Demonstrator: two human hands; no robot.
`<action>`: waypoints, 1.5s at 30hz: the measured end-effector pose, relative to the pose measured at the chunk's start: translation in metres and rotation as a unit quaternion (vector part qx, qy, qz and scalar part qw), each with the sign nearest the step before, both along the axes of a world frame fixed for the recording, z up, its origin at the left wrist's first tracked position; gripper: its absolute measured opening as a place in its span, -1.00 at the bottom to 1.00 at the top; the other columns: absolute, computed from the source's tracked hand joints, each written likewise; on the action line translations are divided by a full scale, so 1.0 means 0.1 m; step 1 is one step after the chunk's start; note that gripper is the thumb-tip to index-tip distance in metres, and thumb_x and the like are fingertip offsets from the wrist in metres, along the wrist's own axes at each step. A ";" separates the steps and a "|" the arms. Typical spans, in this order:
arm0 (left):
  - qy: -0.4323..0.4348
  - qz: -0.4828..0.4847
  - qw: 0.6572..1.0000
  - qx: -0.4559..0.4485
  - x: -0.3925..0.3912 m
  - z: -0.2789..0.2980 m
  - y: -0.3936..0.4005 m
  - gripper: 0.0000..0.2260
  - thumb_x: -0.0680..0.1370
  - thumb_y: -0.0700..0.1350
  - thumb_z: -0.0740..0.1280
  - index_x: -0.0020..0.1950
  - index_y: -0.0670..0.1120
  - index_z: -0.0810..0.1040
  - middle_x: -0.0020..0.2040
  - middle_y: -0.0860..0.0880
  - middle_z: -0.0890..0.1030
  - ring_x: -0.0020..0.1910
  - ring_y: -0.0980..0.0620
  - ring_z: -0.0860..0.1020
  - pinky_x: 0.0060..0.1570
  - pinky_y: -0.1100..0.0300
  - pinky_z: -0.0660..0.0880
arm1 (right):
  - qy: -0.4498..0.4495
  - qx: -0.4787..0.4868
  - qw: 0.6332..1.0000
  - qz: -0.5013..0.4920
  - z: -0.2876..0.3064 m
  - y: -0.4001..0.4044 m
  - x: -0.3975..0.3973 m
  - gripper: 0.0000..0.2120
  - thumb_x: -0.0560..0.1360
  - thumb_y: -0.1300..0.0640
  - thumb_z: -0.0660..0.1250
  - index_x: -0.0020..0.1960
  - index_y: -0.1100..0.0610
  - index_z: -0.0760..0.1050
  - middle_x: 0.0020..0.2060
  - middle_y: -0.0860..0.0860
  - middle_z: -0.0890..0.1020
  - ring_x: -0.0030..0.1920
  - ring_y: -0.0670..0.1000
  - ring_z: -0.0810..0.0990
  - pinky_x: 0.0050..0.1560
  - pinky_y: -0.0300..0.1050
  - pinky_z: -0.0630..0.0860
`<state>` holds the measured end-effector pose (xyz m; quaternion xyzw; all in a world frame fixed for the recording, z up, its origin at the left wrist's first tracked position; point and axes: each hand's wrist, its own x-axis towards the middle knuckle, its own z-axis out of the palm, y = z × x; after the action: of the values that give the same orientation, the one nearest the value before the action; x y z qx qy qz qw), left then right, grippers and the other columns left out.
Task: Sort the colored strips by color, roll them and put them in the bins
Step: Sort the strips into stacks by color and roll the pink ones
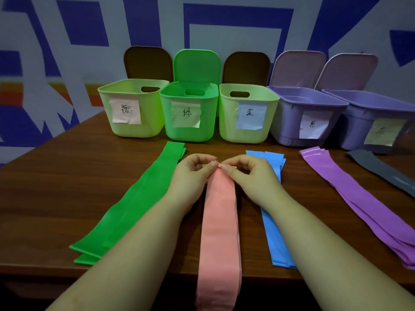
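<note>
The long, soft pink rubber strip [220, 230] lies flat on the brown wooden bench [56, 187]. It runs straight from the fingers back toward the person and hangs over the near edge. The left hand [193, 170] and the right hand [248, 170] sit side by side at its far end, equally close. The fingers [212, 163] of both hands are curled and pinch that far tip, where a tiny roll has started. The rest of the strip lies behind the fingers, so the roll would likely come toward the person.
</note>
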<state>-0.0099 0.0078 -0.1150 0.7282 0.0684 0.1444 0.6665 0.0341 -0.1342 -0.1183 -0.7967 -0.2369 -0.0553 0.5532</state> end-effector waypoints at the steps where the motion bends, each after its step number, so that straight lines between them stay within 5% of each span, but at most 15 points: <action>1: 0.000 -0.005 1.000 -0.006 0.01 0.00 0.00 -0.90 0.54 -0.16 0.34 0.04 -0.06 0.58 -0.13 0.00 0.64 -0.20 0.20 0.58 -0.28 0.43 0.49 | 0.006 0.008 1.000 0.010 0.00 0.00 0.00 -0.97 0.45 0.09 0.43 -0.11 -0.01 0.63 -0.14 -0.03 0.67 -0.06 -0.02 0.62 -0.02 -0.13 0.55; 6: 0.000 -0.046 0.999 -0.009 0.00 -0.02 0.03 -0.82 0.55 -0.17 0.32 0.15 -0.09 0.54 -0.23 0.03 0.61 -0.35 0.23 0.53 -0.27 0.34 0.48 | 0.040 0.048 0.998 0.029 0.01 -0.03 -0.01 -0.89 0.45 0.21 0.43 -0.13 -0.01 0.61 -0.14 0.02 0.66 -0.08 0.00 0.61 -0.03 -0.11 0.55; 13: 0.001 -0.077 0.997 -0.023 -0.02 -0.01 0.06 -0.83 0.54 -0.19 0.33 0.13 -0.08 0.55 -0.21 -0.05 0.61 -0.28 0.11 0.52 -0.19 0.20 0.47 | 0.102 0.091 0.989 0.051 0.06 -0.05 -0.06 -0.87 0.44 0.27 0.42 -0.11 0.05 0.60 -0.17 -0.04 0.66 -0.12 -0.12 0.61 -0.14 -0.28 0.54; 19: 0.004 -0.088 0.996 -0.018 -0.01 -0.03 0.06 -0.88 0.53 -0.21 0.33 -0.01 -0.01 0.58 -0.19 -0.01 0.60 -0.26 0.18 0.54 -0.27 0.28 0.43 | 0.138 0.106 0.983 0.054 0.05 -0.04 -0.06 -0.83 0.42 0.33 0.42 -0.14 0.06 0.60 -0.17 -0.01 0.65 -0.12 -0.03 0.59 -0.12 -0.19 0.54; 24: 0.015 -0.071 0.997 0.028 -0.05 0.00 0.03 -0.85 0.52 0.00 0.34 0.02 -0.02 0.61 -0.16 0.10 0.61 -0.16 0.16 0.56 -0.25 0.34 0.42 | 0.132 0.101 0.985 0.052 0.04 -0.05 -0.06 -0.82 0.41 0.30 0.45 -0.18 0.01 0.63 -0.13 0.00 0.68 -0.01 0.05 0.64 0.03 -0.04 0.58; 30: 0.024 -0.077 0.996 0.025 -0.04 0.01 0.04 -0.93 0.54 -0.08 0.34 -0.04 -0.04 0.61 -0.26 0.07 0.62 -0.34 0.24 0.54 -0.36 0.42 0.45 | 0.132 0.091 0.985 0.056 0.07 -0.04 -0.07 -0.83 0.41 0.31 0.43 -0.14 0.04 0.61 -0.14 0.01 0.66 -0.06 -0.01 0.62 -0.01 -0.10 0.57; 38: 0.022 -0.108 0.993 -0.049 -0.03 -0.01 0.07 -0.95 0.52 -0.22 0.36 -0.06 -0.09 0.59 -0.19 -0.08 0.65 -0.21 0.06 0.58 -0.16 0.20 0.51 | 0.169 0.075 0.982 0.028 0.11 -0.04 -0.07 -0.93 0.46 0.13 0.41 -0.10 0.12 0.61 -0.22 0.04 0.64 -0.21 -0.07 0.61 -0.25 -0.23 0.57; 42: 0.016 -0.115 0.991 -0.072 -0.04 -0.01 0.07 -0.93 0.51 -0.26 0.36 -0.08 -0.10 0.58 -0.20 -0.10 0.62 -0.24 0.06 0.55 -0.20 0.21 0.48 | 0.168 0.051 0.984 0.027 0.13 -0.05 -0.10 -0.84 0.48 0.09 0.40 -0.12 0.19 0.61 -0.41 -0.03 0.57 -0.45 -0.20 0.54 -0.42 -0.34 0.46; 45: 0.014 -0.115 0.991 -0.063 -0.05 0.00 0.07 -0.94 0.51 -0.24 0.35 -0.07 -0.10 0.57 -0.24 -0.07 0.58 -0.34 0.15 0.53 -0.33 0.32 0.47 | 0.157 0.058 0.985 0.030 0.14 -0.06 -0.11 -0.91 0.46 0.12 0.42 -0.17 0.15 0.60 -0.38 -0.02 0.58 -0.40 -0.15 0.55 -0.39 -0.32 0.48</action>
<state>-0.0144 0.0147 -0.1146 0.6899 0.0019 0.0520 0.7220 0.0231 -0.1398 -0.1038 -0.7543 -0.1676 0.0736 0.6305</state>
